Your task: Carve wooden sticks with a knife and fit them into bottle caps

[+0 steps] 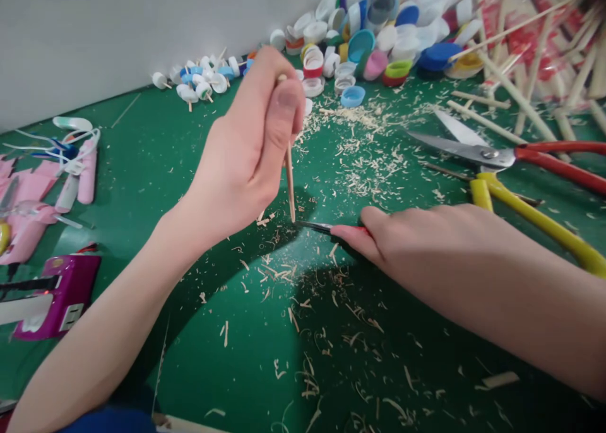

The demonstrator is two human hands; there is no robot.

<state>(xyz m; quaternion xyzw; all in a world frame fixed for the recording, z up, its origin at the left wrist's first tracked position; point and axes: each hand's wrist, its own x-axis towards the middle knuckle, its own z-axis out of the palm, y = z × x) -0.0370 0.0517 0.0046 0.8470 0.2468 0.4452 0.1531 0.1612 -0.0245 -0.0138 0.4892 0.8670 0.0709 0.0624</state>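
My left hand (258, 133) is closed around a thin wooden stick (290, 180), which points down with its lower tip at the green tabletop (165, 161). From the right, my right hand (407, 243) grips a small knife (315, 226) with a red handle, most of it hidden by the fingers. The dark blade lies low over the table, its point at the stick's lower end; whether they touch I cannot tell. Pale wood shavings (362, 161) are scattered around both hands.
Bottle caps (360, 45) are heaped at the back, beside small cap-and-stick pieces (203, 79). At right lie red-handled shears (492, 155), a yellow-handled tool (534, 212) and loose sticks (516, 98). A purple power box (71, 294) and pink items (88, 171) are at left.
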